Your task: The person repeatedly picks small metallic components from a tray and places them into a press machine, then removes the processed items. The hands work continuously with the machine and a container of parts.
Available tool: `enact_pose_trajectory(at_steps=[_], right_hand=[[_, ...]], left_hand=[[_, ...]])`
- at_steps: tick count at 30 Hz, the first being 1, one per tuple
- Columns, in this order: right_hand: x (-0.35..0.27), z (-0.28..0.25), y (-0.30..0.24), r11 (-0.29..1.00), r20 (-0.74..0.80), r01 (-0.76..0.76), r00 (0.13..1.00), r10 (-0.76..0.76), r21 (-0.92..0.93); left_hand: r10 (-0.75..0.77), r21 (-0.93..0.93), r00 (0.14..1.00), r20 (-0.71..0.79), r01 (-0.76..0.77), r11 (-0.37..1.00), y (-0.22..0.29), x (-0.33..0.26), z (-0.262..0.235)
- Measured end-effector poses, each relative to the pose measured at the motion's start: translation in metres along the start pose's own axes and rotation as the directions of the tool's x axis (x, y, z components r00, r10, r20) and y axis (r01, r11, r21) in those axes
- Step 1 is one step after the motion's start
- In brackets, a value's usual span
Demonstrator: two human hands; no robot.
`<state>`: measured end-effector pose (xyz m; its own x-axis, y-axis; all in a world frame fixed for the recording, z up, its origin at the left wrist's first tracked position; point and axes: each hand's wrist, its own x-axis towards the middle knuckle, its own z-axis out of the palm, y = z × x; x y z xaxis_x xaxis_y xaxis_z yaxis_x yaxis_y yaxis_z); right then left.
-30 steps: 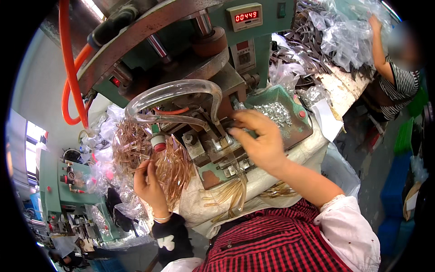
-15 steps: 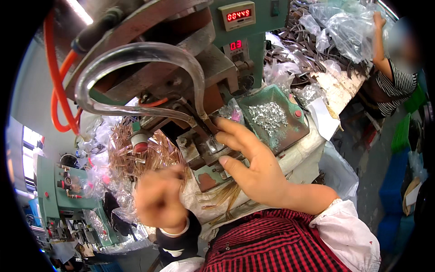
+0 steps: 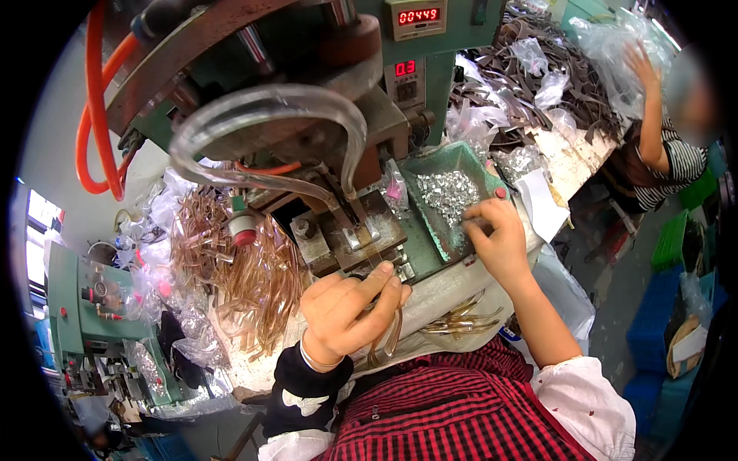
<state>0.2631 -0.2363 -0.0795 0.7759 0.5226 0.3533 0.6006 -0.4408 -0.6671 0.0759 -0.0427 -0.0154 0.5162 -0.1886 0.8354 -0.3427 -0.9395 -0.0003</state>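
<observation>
Cluttered workbench (image 3: 260,370), glossy translucent brownish strip (image 3: 394,332)

the right hand (image 3: 500,244) has moved to the green tray (image 3: 455,241).

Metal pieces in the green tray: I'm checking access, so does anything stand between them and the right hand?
Nothing visible does: the right hand is over the green tray, its fingers beside the metal pieces.

Glossy amber plastic strips (image 3: 261,284), shiny metallic bits (image 3: 444,194), worn painted tray (image 3: 453,159), smooth clear tubing (image 3: 284,94), matt cloth apron (image 3: 430,407).
</observation>
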Motion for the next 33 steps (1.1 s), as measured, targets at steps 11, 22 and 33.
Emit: enact_pose_trajectory(at_steps=[11,22,33], right_hand=[[-0.012,0.032,0.005,0.994,-0.178,0.086,0.979,-0.097,-0.070],[0.014,0.046,0.014,0.975,-0.351,0.222,0.915,-0.198,0.027],[-0.001,-0.003,-0.036,0.978,-0.237,0.038,0.971,0.012,0.205]], left_hand=[[-0.550,0.457,0.824,0.138,0.440,0.773,0.056,-0.061,-0.060],[-0.797,0.817,0.546,-0.257,0.564,0.123,-0.209,-0.290,-0.248],[-0.817,0.104,0.400,-0.416,0.913,0.395,-0.124,-0.190,-0.163]])
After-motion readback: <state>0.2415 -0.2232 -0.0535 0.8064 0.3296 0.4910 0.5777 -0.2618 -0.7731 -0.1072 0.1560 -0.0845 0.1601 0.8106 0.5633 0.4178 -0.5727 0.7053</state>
